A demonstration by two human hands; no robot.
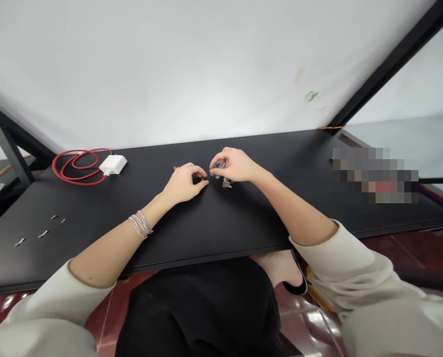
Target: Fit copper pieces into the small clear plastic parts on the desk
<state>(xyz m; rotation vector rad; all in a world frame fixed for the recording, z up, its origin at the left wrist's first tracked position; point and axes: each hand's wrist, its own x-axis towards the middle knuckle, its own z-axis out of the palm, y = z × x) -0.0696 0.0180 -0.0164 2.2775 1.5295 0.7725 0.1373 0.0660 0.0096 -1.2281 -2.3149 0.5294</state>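
Note:
Over the middle of the black table (214, 228), my right hand (236, 165) has its thumb and fingers closed on a small cluster of clear and dark pieces (219, 171). Another clear piece with an orange tip (227, 183) shows just below that hand. My left hand (186, 183) is close by on the left, its thumb and fingertips curved toward each other with a gap between them. A tiny orange-brown bit (175, 168) shows behind the left knuckles. Whether the left fingertips hold anything small is hard to make out.
A white power adapter (113, 164) with a coiled red cable (63, 173) lies at the back left. Several small metallic pieces (43, 234) are scattered at the front left. A pixelated area (377, 176) covers something at the right.

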